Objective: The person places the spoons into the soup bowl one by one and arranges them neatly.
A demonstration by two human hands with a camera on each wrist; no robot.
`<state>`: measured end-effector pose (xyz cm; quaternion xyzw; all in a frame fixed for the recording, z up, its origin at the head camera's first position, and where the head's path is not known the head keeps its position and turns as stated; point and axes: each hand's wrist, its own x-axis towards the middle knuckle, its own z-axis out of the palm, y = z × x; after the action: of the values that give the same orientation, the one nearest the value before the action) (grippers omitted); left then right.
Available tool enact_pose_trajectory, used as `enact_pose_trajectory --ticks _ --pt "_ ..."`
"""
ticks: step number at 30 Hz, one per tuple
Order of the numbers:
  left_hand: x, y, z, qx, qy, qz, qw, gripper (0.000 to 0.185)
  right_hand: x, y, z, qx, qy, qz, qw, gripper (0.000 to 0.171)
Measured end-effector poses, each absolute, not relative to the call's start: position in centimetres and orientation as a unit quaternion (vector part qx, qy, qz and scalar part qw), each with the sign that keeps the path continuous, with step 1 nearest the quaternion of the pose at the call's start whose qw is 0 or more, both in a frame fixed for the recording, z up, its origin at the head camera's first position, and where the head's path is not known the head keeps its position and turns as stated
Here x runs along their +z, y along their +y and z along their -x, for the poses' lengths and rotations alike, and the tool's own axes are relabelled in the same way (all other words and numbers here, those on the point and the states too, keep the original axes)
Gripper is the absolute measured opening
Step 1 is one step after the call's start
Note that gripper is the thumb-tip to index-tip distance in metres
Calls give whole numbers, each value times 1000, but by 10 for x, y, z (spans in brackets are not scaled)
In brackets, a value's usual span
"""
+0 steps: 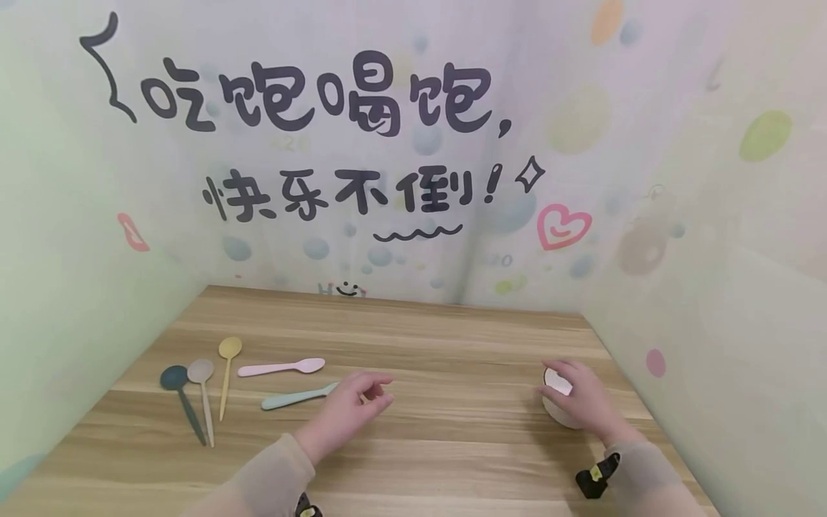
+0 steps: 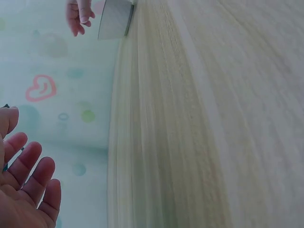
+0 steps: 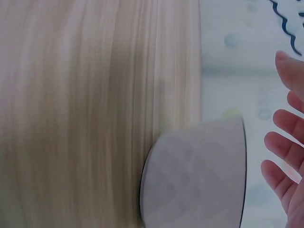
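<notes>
Zero things held: left hand (image 1: 345, 415) and right hand (image 1: 584, 402) both loose | white cup (image 3: 197, 175) on the table (image 1: 439, 467) at 4 o'clock, just under the right hand | pale blue spoon (image 1: 293, 399) at the left hand's 9 o'clock | low, sideways swipe from the right hand could bump the cup over
</notes>
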<state>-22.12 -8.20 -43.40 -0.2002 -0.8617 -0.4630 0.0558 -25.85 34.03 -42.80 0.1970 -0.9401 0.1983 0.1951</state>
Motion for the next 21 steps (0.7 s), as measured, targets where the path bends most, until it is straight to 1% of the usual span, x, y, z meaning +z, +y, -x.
enact_pose_trajectory --ticks 5,13,15,21 --pt "-435 -75 225 -466 -862 191 49 31 -431 363 260 236 -937 -164 198 48" --pt "-437 -62 230 -478 -857 192 24 36 -435 394 259 254 -936 -119 212 47" --pt "-437 -58 231 -482 -855 191 18 36 -436 401 259 266 -938 -109 192 51" --pt "-434 -41 236 -477 -857 194 -2 38 -439 417 260 335 -936 -68 88 66"
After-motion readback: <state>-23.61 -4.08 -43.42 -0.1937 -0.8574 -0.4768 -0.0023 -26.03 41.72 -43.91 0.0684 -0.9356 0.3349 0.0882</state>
